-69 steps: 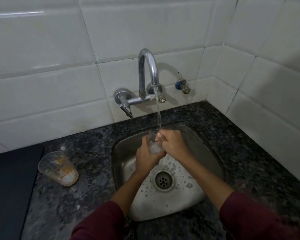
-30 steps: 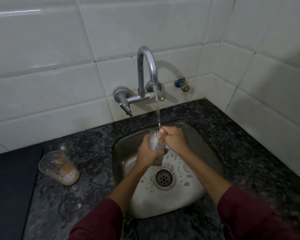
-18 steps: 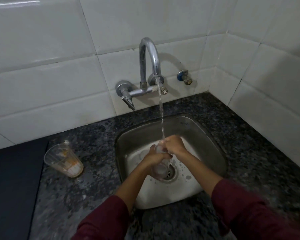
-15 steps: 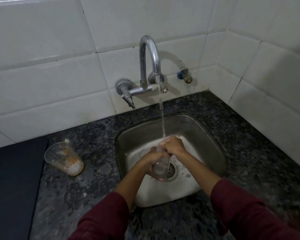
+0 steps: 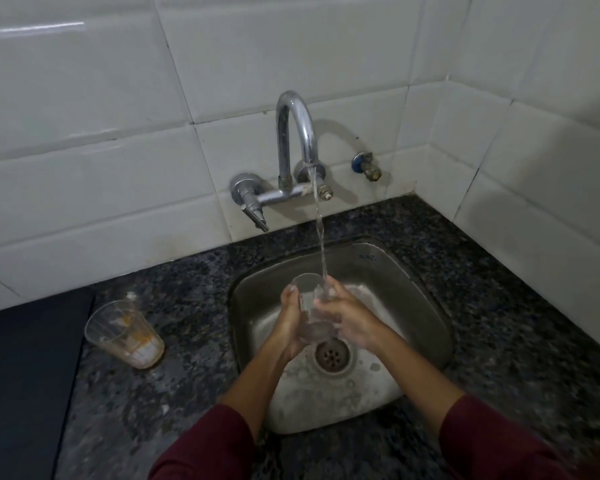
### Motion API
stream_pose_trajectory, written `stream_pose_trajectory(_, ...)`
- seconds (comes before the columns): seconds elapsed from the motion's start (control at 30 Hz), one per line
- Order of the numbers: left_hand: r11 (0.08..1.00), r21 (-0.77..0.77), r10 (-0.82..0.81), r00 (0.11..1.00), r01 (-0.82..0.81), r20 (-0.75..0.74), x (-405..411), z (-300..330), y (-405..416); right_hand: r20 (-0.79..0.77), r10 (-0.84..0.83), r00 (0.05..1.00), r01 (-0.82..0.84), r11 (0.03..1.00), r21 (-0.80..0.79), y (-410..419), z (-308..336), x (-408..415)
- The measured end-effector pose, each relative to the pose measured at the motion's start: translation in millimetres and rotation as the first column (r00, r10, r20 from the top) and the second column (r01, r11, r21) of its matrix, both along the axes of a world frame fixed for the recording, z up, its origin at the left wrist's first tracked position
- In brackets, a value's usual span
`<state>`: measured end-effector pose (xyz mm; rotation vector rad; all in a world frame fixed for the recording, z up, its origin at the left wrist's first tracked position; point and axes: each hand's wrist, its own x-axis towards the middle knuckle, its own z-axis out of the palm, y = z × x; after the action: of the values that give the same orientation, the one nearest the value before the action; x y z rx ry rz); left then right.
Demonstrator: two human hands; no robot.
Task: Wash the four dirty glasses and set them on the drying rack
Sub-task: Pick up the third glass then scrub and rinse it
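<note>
A clear glass point(image 5: 309, 306) is held upright over the steel sink point(image 5: 413, 292), between both hands. My left hand point(image 5: 289, 322) wraps its left side and my right hand point(image 5: 347, 318) wraps its right side. Water from the chrome tap point(image 5: 297, 133) runs down onto the glass rim and my right fingers. A second glass point(image 5: 123, 334), smeared with orange residue, stands on the dark granite counter point(image 5: 187, 306) left of the sink. No drying rack is in view.
The sink drain point(image 5: 332, 356) lies just below the hands. White tiled walls close the back and the right side. A dark flat surface point(image 5: 25, 375) adjoins the counter at the far left. A small valve point(image 5: 368, 168) sticks out of the wall right of the tap.
The glass went from tipped down near the drain to upright under the stream. Both hands stayed on it. The camera view shifted slightly.
</note>
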<state>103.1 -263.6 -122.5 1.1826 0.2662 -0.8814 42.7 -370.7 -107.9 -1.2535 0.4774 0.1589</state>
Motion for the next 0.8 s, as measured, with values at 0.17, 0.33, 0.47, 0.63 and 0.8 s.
stream_pose_trajectory(0.17, 0.991, 0.125, 0.006, 0.966, -0.04, 0.257, 10, 13, -12, 0.028, 0.201, 0.979, -0.142, 0.777, -0.614, 1, 7, -2)
stream_pose_trajectory(0.33, 0.968, 0.244, -0.094, 0.814, -0.059, 0.574, 22, 18, -18, -0.093, 0.359, 0.929, -0.169, 0.188, -0.967, 9, 7, -11)
stream_pose_trajectory(0.47, 0.959, 0.24, -0.057, 0.724, -0.151, 0.687, 18, 30, -22, -0.06, 0.282, 0.957, -0.11, 0.165, -0.98, 13, 10, -10)
stream_pose_trajectory(0.63, 0.872, 0.169, 0.231, 0.69, -0.46, 0.686, 24, 41, -26, -0.08, 0.24, 0.968, -0.124, 0.177, -0.976, 23, 29, -8)
stream_pose_trajectory(0.8, 0.858, -0.02, 0.42, 0.679, -0.513, 0.602, 32, 48, -28, 0.096, 0.154, 0.983, -0.124, 0.957, -0.263, 4, 40, 0)
